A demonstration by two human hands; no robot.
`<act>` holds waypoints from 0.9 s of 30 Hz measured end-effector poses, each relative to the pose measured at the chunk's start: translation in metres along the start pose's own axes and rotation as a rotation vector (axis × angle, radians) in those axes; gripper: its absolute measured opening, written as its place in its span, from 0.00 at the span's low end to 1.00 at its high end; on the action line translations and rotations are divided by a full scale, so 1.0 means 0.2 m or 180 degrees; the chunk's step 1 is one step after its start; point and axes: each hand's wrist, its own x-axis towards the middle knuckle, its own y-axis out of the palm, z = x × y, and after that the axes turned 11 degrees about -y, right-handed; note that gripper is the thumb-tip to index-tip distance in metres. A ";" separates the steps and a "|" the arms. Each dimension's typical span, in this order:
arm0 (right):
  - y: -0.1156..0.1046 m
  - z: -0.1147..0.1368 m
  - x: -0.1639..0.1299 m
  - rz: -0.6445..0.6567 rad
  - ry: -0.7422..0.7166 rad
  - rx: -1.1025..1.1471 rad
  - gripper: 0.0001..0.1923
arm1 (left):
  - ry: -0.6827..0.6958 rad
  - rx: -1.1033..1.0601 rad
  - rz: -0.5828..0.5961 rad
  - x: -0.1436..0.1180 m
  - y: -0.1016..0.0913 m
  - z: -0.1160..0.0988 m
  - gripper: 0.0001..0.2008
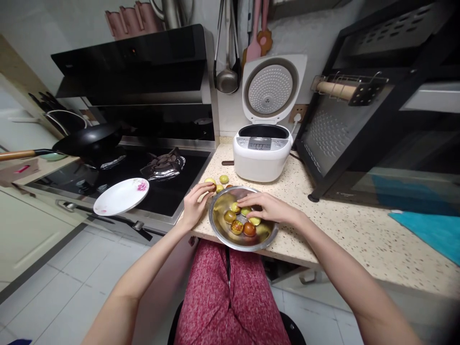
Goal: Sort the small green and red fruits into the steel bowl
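A steel bowl (219, 229) sits at the counter's front edge with several small green and reddish fruits (237, 225) in it. My right hand (268, 207) reaches into the bowl, fingers spread over the fruits and touching them. My left hand (194, 203) rests at the bowl's left rim, fingertips closed around a small fruit (212, 187). A few more fruits (223, 179) lie on the speckled counter (345, 230) just behind the bowl.
A white rice cooker (261, 155) stands open behind the bowl. A white flowered plate (121, 196) sits on the black stove (151, 179) at left, with a black pan (88, 139) behind. A black rack (359, 124) and a teal cloth (431, 232) are at right.
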 end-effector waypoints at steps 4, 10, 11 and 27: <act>-0.01 -0.01 0.00 -0.0031 0.0006 0.0063 0.21 | 0.0379 -0.0393 0.0163 0.00 0.00 -0.03 0.08; 0.00 -0.01 0.00 0.0026 0.0009 -0.0018 0.21 | 0.0438 -0.0799 0.0721 0.01 -0.01 -0.04 0.07; 0.00 -0.01 0.00 0.0007 0.0003 -0.0021 0.20 | 0.0380 -0.0834 0.0755 0.01 -0.02 -0.03 0.07; -0.02 0.00 0.01 0.0193 0.0019 -0.0038 0.20 | 0.0090 -0.0921 0.1146 0.01 -0.03 0.01 0.07</act>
